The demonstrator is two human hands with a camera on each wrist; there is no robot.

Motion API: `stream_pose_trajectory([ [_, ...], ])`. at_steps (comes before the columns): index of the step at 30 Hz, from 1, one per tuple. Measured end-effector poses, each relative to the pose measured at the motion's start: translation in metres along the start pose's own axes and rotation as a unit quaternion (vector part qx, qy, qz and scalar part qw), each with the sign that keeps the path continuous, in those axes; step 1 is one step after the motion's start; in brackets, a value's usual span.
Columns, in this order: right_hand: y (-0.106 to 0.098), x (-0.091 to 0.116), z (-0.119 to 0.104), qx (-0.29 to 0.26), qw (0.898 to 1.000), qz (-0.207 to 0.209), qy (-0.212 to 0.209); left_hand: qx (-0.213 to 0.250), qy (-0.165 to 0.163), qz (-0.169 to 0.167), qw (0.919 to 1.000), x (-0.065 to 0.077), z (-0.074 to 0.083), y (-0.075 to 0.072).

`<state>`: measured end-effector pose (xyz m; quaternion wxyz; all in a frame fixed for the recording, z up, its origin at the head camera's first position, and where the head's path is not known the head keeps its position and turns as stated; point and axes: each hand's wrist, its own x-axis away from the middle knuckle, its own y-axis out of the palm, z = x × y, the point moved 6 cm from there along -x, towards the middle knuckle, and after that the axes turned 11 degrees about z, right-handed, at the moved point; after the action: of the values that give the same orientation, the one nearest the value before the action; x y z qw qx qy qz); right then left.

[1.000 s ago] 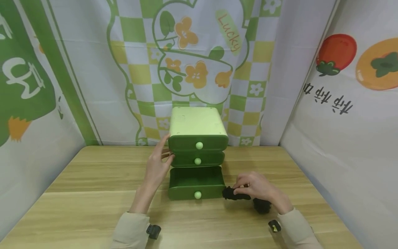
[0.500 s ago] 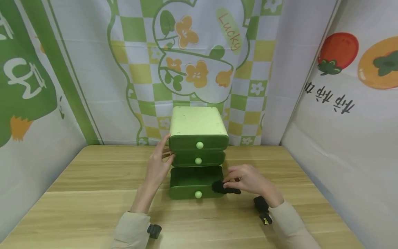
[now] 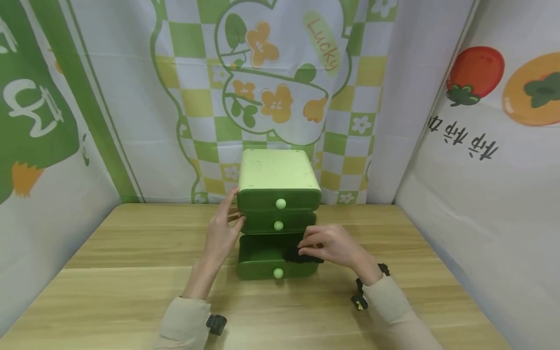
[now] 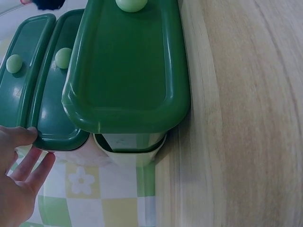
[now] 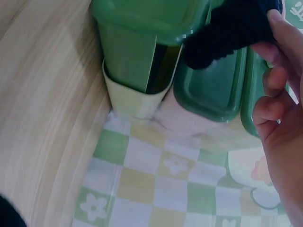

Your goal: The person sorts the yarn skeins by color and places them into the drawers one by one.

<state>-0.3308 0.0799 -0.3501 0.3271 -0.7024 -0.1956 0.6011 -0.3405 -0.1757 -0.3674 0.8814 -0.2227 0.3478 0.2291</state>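
Observation:
A small cabinet (image 3: 280, 170) has a pale green top and dark green drawers with round knobs. Its bottom drawer (image 3: 258, 271) stands pulled out; the upper two look closed. My left hand (image 3: 220, 231) holds the cabinet's left edge, thumb at the front rim of the middle drawer (image 4: 57, 109) and fingers along the side. Over the right part of the bottom drawer, my right hand (image 3: 332, 245) pinches a soft black fuzzy item (image 5: 232, 30), which droops towards the inside. Its exact kind is unclear, and the drawer's floor is partly hidden.
Another black frilly item (image 3: 383, 269) lies on the wooden table (image 3: 131, 291), mostly hidden by my right wrist. Black wrist straps with small devices (image 3: 216, 324) hang at both sleeves. A checkered printed curtain (image 3: 350, 170) stands close behind the cabinet.
My right hand has moved left and away from me, bringing the black fuzzy item from the table beside the bottom drawer to over it. My left hand has stayed at the cabinet.

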Motion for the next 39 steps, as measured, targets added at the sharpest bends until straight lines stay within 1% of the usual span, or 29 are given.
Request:
stream_pose_trajectory([
  [5, 0.008, -0.011, -0.003, 0.016, 1.000, 0.021, -0.011, -0.001, 0.001, -0.002, 1.0000, 0.000, 0.000, 0.000],
  [11, 0.021, -0.021, -0.003, 0.024, 0.999, 0.032, -0.006, 0.003, 0.001, -0.006, 1.0000, 0.001, 0.000, 0.001],
  [19, 0.049, -0.027, -0.006, 0.072, 0.997, 0.015, 0.009, -0.006, -0.013, -0.008, 0.9999, -0.001, 0.001, 0.000],
  [24, 0.062, -0.030, -0.010, 0.101, 0.995, 0.005, 0.024, -0.014, -0.018, -0.011, 0.9997, -0.001, 0.001, -0.002],
  [28, 0.071, -0.032, -0.011, 0.112, 0.993, -0.014, 0.046, -0.016, -0.014, -0.012, 0.9997, -0.002, 0.002, -0.003],
  [34, 0.084, -0.027, -0.011, 0.131, 0.988, -0.037, 0.071, -0.007, -0.007, -0.014, 0.9999, -0.001, 0.001, -0.002],
  [39, 0.089, -0.024, -0.011, 0.150, 0.984, -0.048, 0.089, -0.005, -0.009, -0.015, 0.9998, -0.001, 0.000, -0.001],
])
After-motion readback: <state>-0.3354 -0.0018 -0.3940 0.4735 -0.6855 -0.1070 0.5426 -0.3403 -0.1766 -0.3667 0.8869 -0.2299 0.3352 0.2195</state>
